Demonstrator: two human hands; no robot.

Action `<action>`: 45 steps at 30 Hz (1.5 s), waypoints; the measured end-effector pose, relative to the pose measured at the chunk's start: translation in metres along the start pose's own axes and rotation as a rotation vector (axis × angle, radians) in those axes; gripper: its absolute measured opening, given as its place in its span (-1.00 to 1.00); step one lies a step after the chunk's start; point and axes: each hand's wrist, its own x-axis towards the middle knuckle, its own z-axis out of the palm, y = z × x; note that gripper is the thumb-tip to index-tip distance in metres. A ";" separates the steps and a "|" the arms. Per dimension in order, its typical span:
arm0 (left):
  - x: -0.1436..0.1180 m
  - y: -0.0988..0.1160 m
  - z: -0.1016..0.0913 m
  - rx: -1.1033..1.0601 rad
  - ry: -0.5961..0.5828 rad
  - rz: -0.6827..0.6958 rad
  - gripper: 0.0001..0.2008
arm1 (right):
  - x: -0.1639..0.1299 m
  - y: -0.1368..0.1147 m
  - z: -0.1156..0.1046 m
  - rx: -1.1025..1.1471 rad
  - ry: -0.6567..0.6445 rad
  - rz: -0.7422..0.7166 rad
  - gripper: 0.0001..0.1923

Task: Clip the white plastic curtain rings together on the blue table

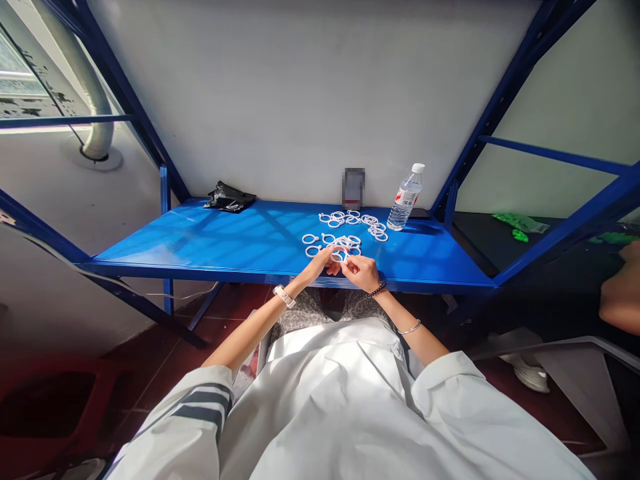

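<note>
Both my hands meet over the front edge of a blue table (200, 243). My left hand (324, 262) and my right hand (363, 272) are closed on a white plastic ring (339, 257) held between them. Just beyond my fingers lie several more white rings (311, 239), each with a small knob or tab. Farther back sits a second cluster of white rings (353, 218), reaching right toward the bottle. Fine detail of the held ring is too small to make out.
A water bottle (405, 200) stands at the back right, beside a dark flat object (419, 213). A blurred-out dark device (354, 189) leans on the wall. A black plastic bag (229, 197) lies back left. Blue frame posts flank the table. Another person's arm (623, 297) shows far right.
</note>
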 end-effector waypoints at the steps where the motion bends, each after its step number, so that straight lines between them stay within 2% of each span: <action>1: 0.001 0.000 -0.002 -0.022 -0.010 -0.005 -0.39 | 0.000 -0.001 0.000 -0.024 -0.007 -0.017 -0.68; 7: 0.005 -0.002 -0.008 -0.087 -0.035 -0.028 -0.41 | -0.001 -0.003 0.000 -0.113 -0.038 -0.071 -0.64; 16: 0.004 0.002 -0.006 -0.121 -0.016 -0.023 -0.46 | -0.002 -0.002 0.002 -0.157 -0.060 -0.107 -0.64; 29: 0.003 0.006 -0.004 -0.161 0.003 -0.035 -0.45 | -0.001 -0.003 0.001 -0.201 0.036 -0.217 -0.65; 45: 0.004 0.004 -0.005 -0.176 0.005 -0.042 -0.44 | -0.002 -0.001 0.003 -0.202 0.023 -0.209 -0.67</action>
